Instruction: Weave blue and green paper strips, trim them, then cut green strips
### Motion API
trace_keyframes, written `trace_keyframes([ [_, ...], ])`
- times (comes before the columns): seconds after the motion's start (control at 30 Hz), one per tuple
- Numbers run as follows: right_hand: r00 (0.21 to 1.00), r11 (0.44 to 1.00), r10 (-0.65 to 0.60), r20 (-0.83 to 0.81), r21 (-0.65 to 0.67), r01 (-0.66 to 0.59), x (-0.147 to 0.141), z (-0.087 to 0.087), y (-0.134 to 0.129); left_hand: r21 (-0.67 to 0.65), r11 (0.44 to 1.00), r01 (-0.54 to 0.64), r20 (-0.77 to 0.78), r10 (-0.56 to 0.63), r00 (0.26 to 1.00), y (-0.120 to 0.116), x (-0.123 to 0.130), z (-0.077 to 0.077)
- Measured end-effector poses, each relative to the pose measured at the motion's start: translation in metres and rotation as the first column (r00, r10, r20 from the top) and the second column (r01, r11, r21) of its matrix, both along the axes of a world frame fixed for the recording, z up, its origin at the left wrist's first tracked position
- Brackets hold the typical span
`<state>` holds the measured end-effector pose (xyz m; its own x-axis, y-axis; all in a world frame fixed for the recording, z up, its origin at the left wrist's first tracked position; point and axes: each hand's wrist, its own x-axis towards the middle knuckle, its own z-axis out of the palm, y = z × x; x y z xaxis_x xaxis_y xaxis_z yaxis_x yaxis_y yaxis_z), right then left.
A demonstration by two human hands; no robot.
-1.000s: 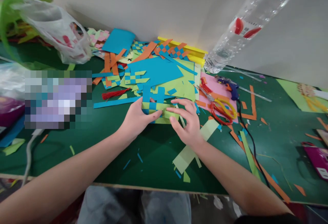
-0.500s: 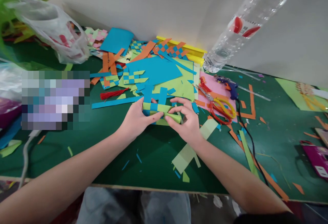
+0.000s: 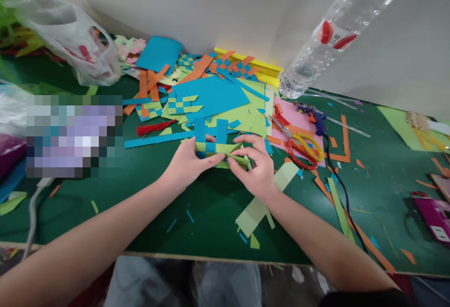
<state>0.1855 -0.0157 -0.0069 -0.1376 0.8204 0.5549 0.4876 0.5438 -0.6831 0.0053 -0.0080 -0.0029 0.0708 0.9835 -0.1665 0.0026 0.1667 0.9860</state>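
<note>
A small woven piece of blue and green paper strips (image 3: 211, 147) is held between both hands above the table. My left hand (image 3: 186, 162) grips its left side, thumb along the front and fingers mostly hidden behind. My right hand (image 3: 256, 164) pinches the loose right ends of the green strips between thumb and fingers, close to my left thumb tip. Two blue strip ends (image 3: 221, 131) stand up from the top of the weave. Behind it lie a blue sheet (image 3: 214, 98) and a finished-looking woven scrap (image 3: 183, 105).
Scissors (image 3: 298, 145) with red and yellow handles lie on pink paper at right, beside a blue glue gun (image 3: 318, 122). A clear bottle (image 3: 326, 40) leans by the wall. A plastic bag (image 3: 80, 44), red tassel (image 3: 154, 129) and orange paper strips (image 3: 374, 250) surround the work.
The green strip end at my right fingers looks narrower and flatter than before. Both hands keep their hold in nearly the same place; the view has shifted slightly.
</note>
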Motion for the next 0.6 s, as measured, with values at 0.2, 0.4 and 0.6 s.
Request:
trace_keyframes([
  [0.2, 0.998, 0.999, -0.016, 0.064, 0.052, 0.013, -0.0020, 0.0003, -0.0037, 0.024, 1.000, -0.019, -0.004, 0.020, 1.000, -0.0003, 0.0002, 0.0038],
  [0.4, 0.996, 0.992, -0.060, 0.071, 0.117, 0.051, -0.0038, -0.0002, -0.0045, 0.041, 0.999, -0.026, -0.040, 0.028, 0.999, -0.0016, 0.0005, 0.0036],
  [0.6, 0.996, 0.991, -0.058, 0.071, 0.122, 0.049, -0.0055, -0.0001, -0.0044, 0.028, 0.999, -0.028, -0.058, 0.029, 0.998, -0.0038, 0.0017, 0.0060],
])
